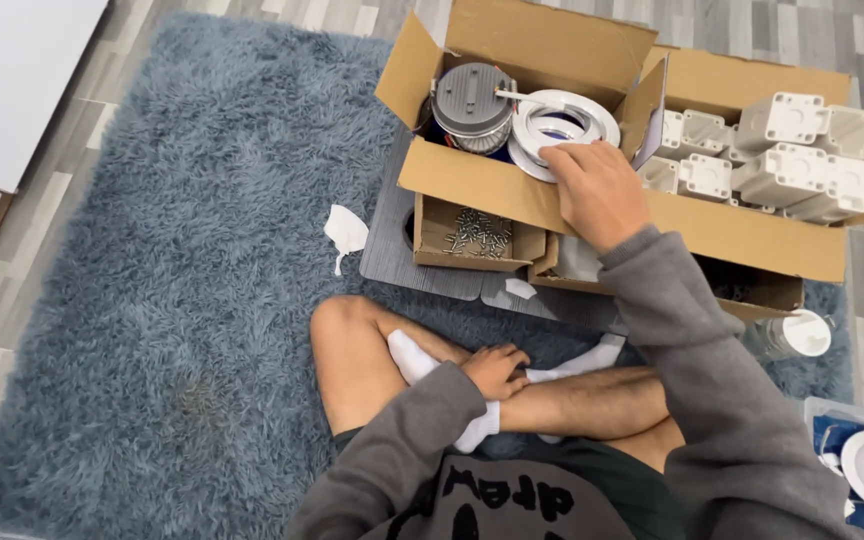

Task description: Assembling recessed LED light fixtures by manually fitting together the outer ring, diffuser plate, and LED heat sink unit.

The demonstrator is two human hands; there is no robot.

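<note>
My right hand (597,190) reaches into the open cardboard box (472,180), fingertips resting on the stack of white rings (562,125) — grip loose, fingers apart, not clamped. Just left of the grip: a grey finned round housing (472,100). My left hand (495,370) rests curled on my ankle, holding nothing. Below the grip — a small box of screws (479,233).

The white rings (564,128) are flat, round plastic trim pieces, stacked loosely and a little askew in the left part of the open cardboard box (472,182). They lie directly under the fingertips of the right hand (597,192), which touches the near edge of the stack. From the left hand (495,370) they are well apart, far in front.
</note>
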